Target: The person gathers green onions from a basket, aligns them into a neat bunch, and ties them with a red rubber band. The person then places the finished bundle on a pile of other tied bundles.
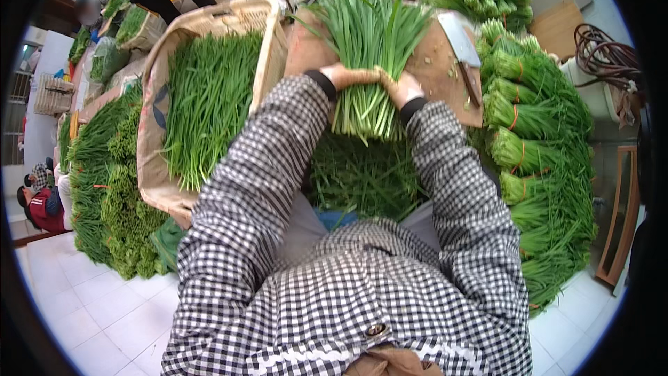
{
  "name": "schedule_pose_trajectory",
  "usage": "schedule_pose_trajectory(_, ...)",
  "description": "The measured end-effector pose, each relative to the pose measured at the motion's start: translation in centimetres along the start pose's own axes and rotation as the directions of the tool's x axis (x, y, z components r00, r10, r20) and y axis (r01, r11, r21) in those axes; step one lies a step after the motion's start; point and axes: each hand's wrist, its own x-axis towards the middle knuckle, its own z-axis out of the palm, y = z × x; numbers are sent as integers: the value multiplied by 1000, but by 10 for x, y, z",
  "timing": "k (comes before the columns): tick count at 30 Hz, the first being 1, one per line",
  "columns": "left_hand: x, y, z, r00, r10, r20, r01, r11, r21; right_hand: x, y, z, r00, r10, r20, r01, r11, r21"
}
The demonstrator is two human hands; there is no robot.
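Note:
A thick bunch of garlic chives [365, 36] is gripped between my two hands above a wooden cutting board [438, 62]. My left hand [349, 76] wraps the stalks from the left, and my right hand [404, 86] holds them from the right. Green leaf tips fan out away from me, while the pale stem ends point toward my body. On the board's right side lies a cleaver [460, 44] with a wooden handle, beside small bits of cut stem. To the left, a cream plastic crate [269, 47] lined with cloth holds loose chives [211, 99].
Banded chive bundles [522, 149] are stacked along the right. Loose green trimmings [365, 177] lie below my hands. More greens [122, 209] are piled at the left, on the tiled floor [120, 318]. Coiled hose [605, 57] sits at far right; people [44, 203] are at far left.

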Motion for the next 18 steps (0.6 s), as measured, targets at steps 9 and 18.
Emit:
schedule_pose_trajectory(9,79,-43,-9,904,93,-417,-44,991,126,-59,12,-14,895,-99,-434,-21,965,-263)
schedule_pose_trajectory(18,11,6,26,999,38,-7,-37,925,-377,-165,-26,32,969,80,-234,-98,993,-66)
